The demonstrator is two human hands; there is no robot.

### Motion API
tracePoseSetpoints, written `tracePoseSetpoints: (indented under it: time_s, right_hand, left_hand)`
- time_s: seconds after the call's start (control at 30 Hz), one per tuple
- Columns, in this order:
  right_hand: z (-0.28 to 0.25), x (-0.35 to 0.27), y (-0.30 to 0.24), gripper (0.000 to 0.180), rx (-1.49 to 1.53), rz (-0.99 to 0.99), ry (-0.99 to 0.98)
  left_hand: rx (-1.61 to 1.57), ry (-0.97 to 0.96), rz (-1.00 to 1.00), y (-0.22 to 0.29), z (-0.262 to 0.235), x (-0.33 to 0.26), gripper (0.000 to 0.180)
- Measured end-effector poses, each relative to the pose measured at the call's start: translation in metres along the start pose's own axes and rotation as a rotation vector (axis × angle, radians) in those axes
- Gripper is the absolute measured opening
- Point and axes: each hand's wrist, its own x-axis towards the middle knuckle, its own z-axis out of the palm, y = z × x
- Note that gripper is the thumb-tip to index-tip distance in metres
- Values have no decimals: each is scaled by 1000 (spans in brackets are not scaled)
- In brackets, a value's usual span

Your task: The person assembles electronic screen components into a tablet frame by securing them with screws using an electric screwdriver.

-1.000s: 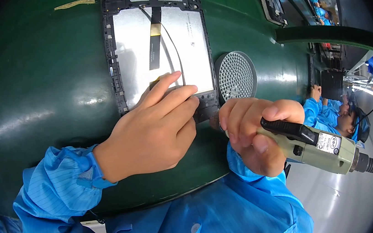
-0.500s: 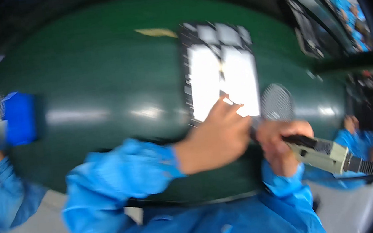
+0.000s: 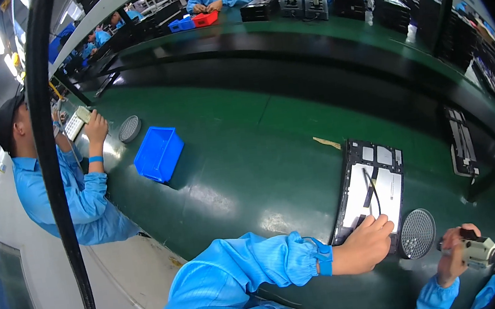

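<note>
My left hand (image 3: 364, 245) is closed in a pinch over the near end of an open flat electronic device (image 3: 393, 187) with silver panels and a black frame. A thin black curved strip (image 3: 377, 196) runs up from its fingertips across the panels; whether it is a cable or a tool I cannot tell. Farther right, my right hand (image 3: 451, 254) is wrapped around an electric screwdriver (image 3: 479, 252) with a pale grey-green body. The tip of the screwdriver is not discernible. Between the device and this hand lies a round grey dimpled dish (image 3: 418, 234).
A blue bin (image 3: 159, 154) stands on the green table (image 3: 249, 172) to the left. Beyond it, a co-worker (image 3: 50, 189) holds a pale tool near another round dish (image 3: 130, 129). A yellowish strip (image 3: 327, 142) lies beside the device. Another device (image 3: 461, 142) is at the far right.
The view has swung up and left, showing the co-workers and far benches. My right hand with the screwdriver has moved away from the device and dish. My left hand stays at the device's near end.
</note>
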Motion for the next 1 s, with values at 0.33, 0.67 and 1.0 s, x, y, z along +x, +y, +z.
tracePoseSetpoints:
  time_s: [0.33, 0.67, 1.0]
  right_hand:
    - [-64, 4, 39, 29, -124, 99, 309]
    - [-62, -1, 38, 28, -141, 118, 317]
    - [-70, -5, 41, 30, -127, 160, 332]
  left_hand:
    - [-369, -197, -8, -29, 12, 6, 19]
    - [-493, -99, 274, -39, 4, -11, 25]
    - [-565, -111, 208, -40, 4, -8, 18]
